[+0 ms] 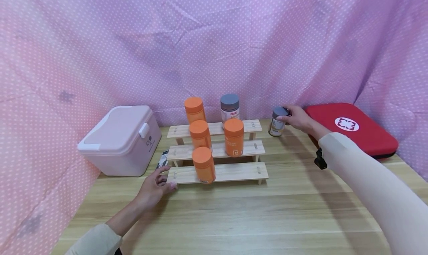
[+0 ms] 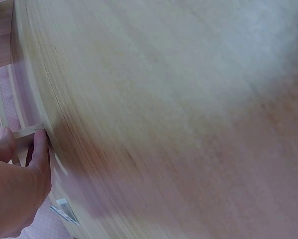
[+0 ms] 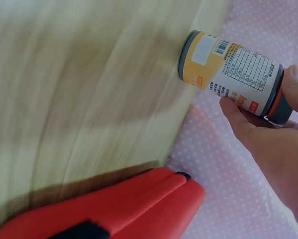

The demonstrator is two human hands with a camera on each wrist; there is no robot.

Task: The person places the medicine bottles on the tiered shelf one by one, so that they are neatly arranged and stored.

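My right hand [image 1: 298,118] grips a grey-lidded supplement jar [image 1: 277,122] near its lid, to the right of the wooden tiered rack [image 1: 240,172]. The right wrist view shows the white and orange label of this jar [image 3: 233,74]; its base is at the tabletop. With thumb and finger, my left hand [image 1: 152,188] pinches the left end of the rack's lowest step, as the left hand [image 2: 19,184] also shows in the left wrist view. One orange jar [image 1: 204,165] stands on that step, two on the middle one. On the top step are an orange jar [image 1: 195,110] and a grey-lidded jar [image 1: 230,108].
A pale lidded box [image 1: 120,139] stands left of the rack, with a small printed packet [image 1: 163,159] between them. At the right lies a red case [image 1: 351,128] with a white emblem. A pink dotted cloth [image 1: 214,43] hangs behind the wooden table [image 1: 234,218].
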